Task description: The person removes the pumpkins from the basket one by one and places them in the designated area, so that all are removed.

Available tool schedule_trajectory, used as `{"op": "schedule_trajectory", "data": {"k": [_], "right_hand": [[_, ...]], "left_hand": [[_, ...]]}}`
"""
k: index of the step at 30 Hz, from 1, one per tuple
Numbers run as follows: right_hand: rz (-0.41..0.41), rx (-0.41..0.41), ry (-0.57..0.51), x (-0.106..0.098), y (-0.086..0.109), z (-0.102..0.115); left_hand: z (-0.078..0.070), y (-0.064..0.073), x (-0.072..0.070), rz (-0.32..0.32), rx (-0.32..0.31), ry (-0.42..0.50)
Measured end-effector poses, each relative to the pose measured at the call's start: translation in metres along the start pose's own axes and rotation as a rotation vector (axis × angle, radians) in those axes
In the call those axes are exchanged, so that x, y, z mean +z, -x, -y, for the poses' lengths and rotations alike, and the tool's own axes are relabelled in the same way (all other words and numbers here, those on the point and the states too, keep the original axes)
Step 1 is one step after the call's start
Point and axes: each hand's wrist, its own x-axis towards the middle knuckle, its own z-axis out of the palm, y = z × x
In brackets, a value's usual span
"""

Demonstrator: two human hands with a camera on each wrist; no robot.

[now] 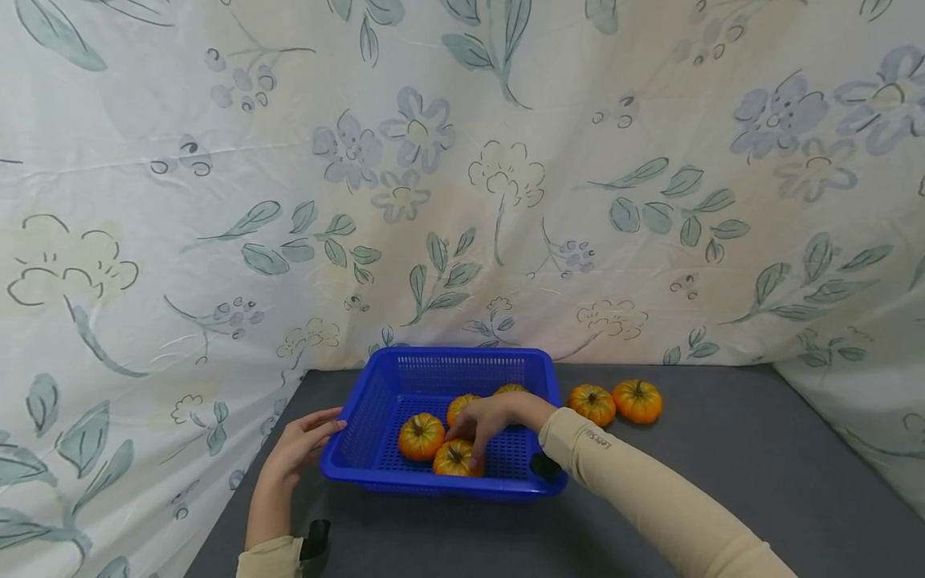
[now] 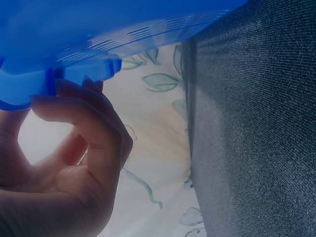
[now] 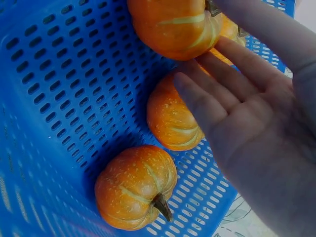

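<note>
Close against right fingers (image 3: pixel 198 98), a pumpkin (image 3: pixel 172 27)

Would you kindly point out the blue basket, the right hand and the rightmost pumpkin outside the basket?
Blue basket (image 1: pixel 462 374): head view, inner face of its far wall.
Right hand (image 1: pixel 497 413): head view, back of the hand.
Rightmost pumpkin (image 1: pixel 638 405): head view, its side below the stem.

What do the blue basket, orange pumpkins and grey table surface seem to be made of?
Blue basket: probably moulded plastic, slightly glossy, with regular slots. Orange pumpkins: perhaps real, satin, speckled rind, woody-looking stems; imitation stays possible. Grey table surface: likely matte fabric, finely ribbed close up.
</note>
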Motion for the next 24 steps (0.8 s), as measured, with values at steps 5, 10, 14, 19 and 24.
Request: {"op": "schedule_trajectory", "data": {"k": [5,10,14,19,24], "right_hand": [[-0.006,0.005,0.025,0.0002,-0.0011,-0.0007],[-0.028,0.032,0.057,0.0008,-0.0018,-0.0016],[-0.030,0.038,0.055,0.0012,-0.0009,-0.0011],[-0.015,0.041,0.026,0.0019,-0.0004,-0.0001],[-0.031,0.039,0.040,0.0024,-0.0011,-0.0004]], "left_hand": [[0.0005,-0.0008,-0.0003,0.003,-0.003,0.007],[0.0013,-0.0013,-0.0011,0.003,-0.009,0.011],[0.0018,-0.0017,-0.0014,0.001,-0.010,0.014],[0.0008,-0.0010,-0.0020,0.004,-0.002,0.015],[0.0002,0.0002,-0.0020,0.002,-0.007,0.007]]}}
